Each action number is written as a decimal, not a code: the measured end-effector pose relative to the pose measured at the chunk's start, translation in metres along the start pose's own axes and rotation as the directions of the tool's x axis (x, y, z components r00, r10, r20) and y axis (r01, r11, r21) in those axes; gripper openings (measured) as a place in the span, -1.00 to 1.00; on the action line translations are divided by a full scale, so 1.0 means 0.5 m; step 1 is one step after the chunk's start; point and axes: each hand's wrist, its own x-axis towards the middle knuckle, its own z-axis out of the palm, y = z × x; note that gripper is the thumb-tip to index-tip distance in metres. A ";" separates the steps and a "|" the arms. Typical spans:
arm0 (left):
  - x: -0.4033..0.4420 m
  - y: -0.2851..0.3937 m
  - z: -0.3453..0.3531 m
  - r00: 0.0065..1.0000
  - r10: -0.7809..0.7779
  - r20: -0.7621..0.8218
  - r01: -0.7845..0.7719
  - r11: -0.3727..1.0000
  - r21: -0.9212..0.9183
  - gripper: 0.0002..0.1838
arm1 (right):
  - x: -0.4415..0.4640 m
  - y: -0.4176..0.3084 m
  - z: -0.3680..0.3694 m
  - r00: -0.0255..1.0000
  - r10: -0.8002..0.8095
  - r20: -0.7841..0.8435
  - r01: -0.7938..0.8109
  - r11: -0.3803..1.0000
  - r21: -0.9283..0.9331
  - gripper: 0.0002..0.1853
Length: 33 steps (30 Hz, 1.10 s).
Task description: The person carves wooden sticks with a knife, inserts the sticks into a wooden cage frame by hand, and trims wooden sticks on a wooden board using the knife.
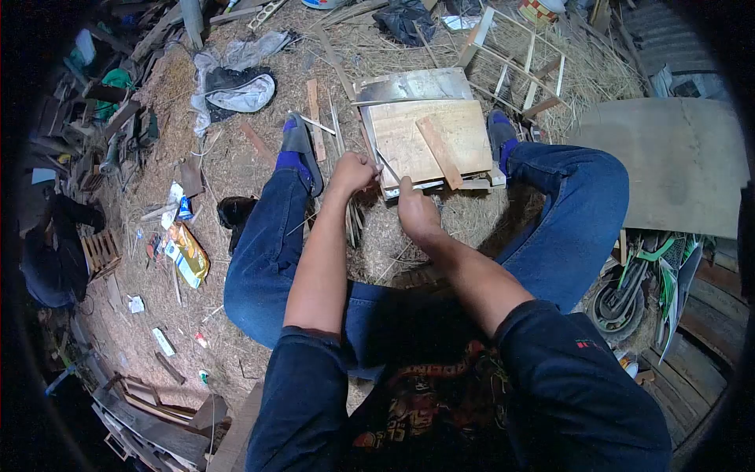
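My left hand [355, 171] is closed, its fingertips pinched at the near left corner of a pale wooden board [393, 141]. What it pinches is too small to make out. Just to its right, my right hand [418, 212] is closed at the board's near edge. A thin dark rod [388, 165] slants from its thumb up toward the left; its kind is unclear. Across the board lies a narrow reddish wood strip [439, 153]. Behind is a greyer, stained board [417, 85]. More thin pieces lie underneath the pale board.
My feet in sandals [311, 153] flank the boards. A slatted wooden frame [528, 67] lies at the back right, near a large flat panel [661, 165]. Wood scraps, a grey cloth [240, 90] and a yellow packet [187, 252] are on the straw-strewn ground. Another person [55, 252] is at far left.
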 end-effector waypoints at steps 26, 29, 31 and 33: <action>-0.004 0.014 0.000 1.000 -0.003 -0.024 0.005 0.998 0.069 -0.76 | 0.001 -0.012 0.012 0.999 0.041 -0.004 -0.041 0.999 -0.001 -0.78; -0.010 0.027 -0.003 0.999 -0.045 -0.021 0.046 0.997 0.063 -0.76 | 0.001 -0.005 0.016 1.000 0.020 -0.022 -0.020 1.000 -0.005 -0.79; -0.010 0.028 -0.004 0.996 -0.082 -0.022 0.083 0.994 0.065 -0.77 | -0.002 -0.006 0.013 0.999 0.002 -0.037 -0.002 1.000 -0.006 -0.79; -0.009 0.024 -0.002 0.996 -0.040 -0.073 0.051 0.988 0.145 -0.79 | -0.004 -0.007 0.012 0.999 -0.001 -0.035 0.000 1.000 -0.024 -0.80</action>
